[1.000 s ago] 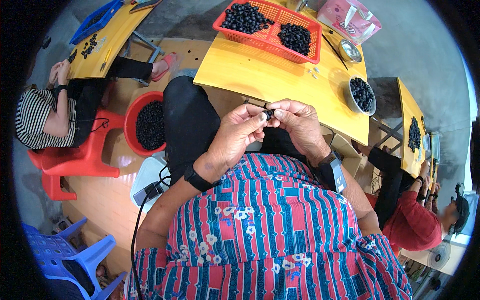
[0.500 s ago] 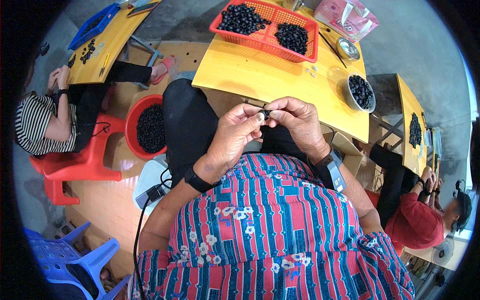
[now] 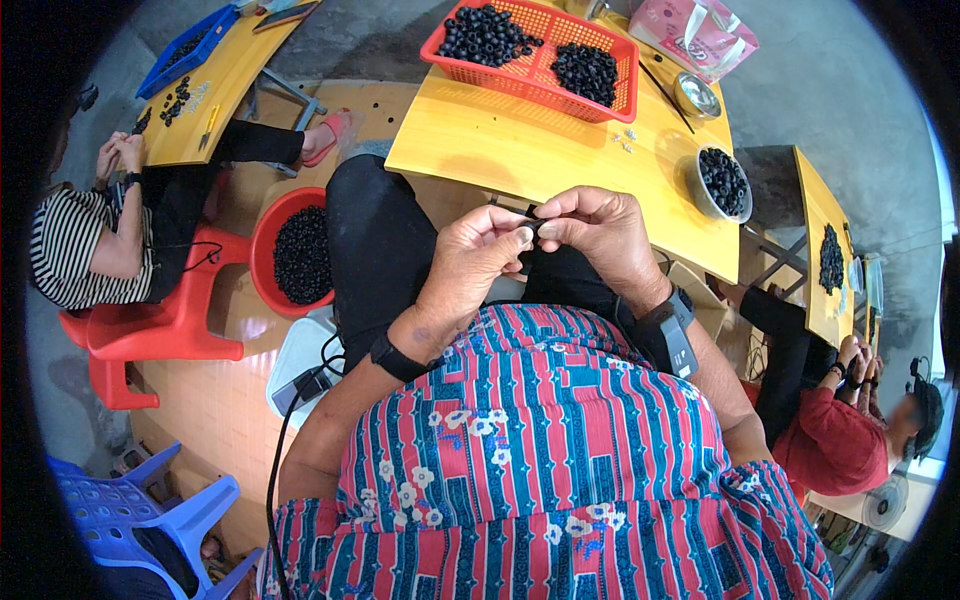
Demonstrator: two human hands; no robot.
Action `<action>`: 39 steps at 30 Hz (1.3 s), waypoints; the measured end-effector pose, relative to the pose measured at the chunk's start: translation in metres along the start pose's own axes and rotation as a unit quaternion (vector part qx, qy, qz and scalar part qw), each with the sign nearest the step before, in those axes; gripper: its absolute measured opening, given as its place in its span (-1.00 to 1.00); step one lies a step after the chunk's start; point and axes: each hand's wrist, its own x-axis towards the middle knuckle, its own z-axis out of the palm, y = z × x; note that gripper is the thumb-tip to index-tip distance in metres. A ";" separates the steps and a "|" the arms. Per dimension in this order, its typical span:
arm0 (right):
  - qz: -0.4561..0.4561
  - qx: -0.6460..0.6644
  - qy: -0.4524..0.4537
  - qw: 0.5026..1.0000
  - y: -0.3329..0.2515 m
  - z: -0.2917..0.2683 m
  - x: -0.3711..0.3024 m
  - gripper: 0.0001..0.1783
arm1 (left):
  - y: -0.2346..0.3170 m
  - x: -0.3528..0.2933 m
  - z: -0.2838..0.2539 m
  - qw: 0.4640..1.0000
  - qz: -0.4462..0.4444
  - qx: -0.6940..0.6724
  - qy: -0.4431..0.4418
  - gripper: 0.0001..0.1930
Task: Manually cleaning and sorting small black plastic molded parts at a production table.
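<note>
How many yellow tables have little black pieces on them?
3: the front table, the left table and the right table. Others may be hidden beyond the picture's dark rim.

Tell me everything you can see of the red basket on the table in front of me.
The red basket is shallow and roughly rectangular, with perforated mesh sides and floor that look like plastic. It stands upright on the yellow tabletop, toward the far side; the picture's upper edge cuts off part of it. Inside lie two heaps of small black pieces, one left and one right, with bare mesh between. Your left hand and right hand are clear of it.
</note>
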 end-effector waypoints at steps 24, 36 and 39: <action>0.158 0.375 -0.119 0.906 0.036 -0.007 -0.004 -0.75 | -0.004 -0.001 0.001 1.000 0.002 -0.015 -0.016 -0.88; 0.135 0.423 -0.158 0.882 0.038 -0.007 -0.005 -0.76 | -0.003 -0.002 0.004 0.999 0.027 0.024 -0.021 -0.86; 0.145 0.419 -0.155 0.883 0.036 -0.006 -0.005 -0.77 | -0.002 -0.002 0.003 0.998 0.040 0.050 -0.026 -0.85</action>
